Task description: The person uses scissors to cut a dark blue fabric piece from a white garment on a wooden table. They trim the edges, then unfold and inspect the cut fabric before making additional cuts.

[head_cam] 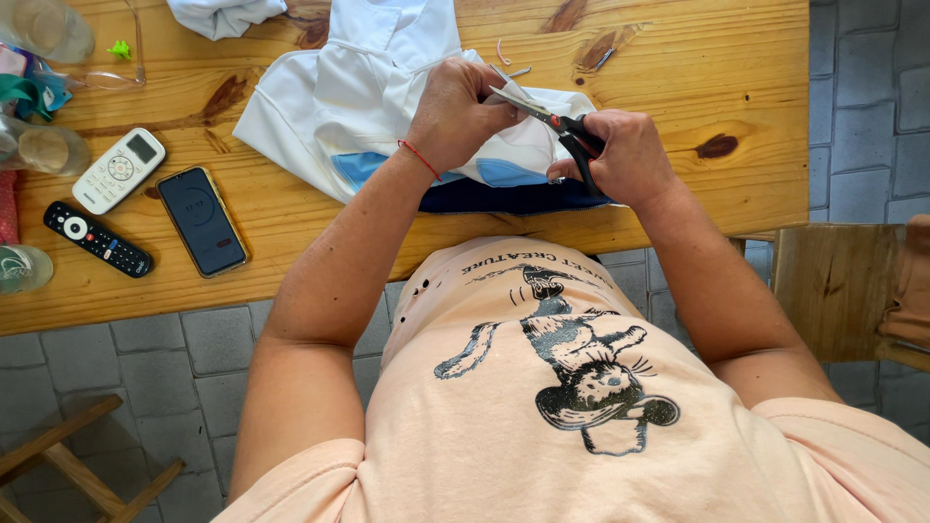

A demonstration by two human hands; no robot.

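— What's nearest to the person, at the table's front edge?

— A dark blue fabric strip lies along the edge of the wooden table, partly under a white garment with light blue patches. The right hand is curled shut around the black handles of a pair of scissors, the blades parted and pointing left toward the other hand

— And the left?

— The left hand, a red thread at its wrist, is bunched over the white cloth, fingers drawn together and pinching the fabric right where the scissor tips meet it

— What sits off to the side?

— To the person's left, a black phone lies face up, with a black remote beside it and a white remote just beyond. Farther back, clear glasses stand near the left edge, and another white cloth rests at the far side of the table

— Anything else?

— A wooden chair stands at the right
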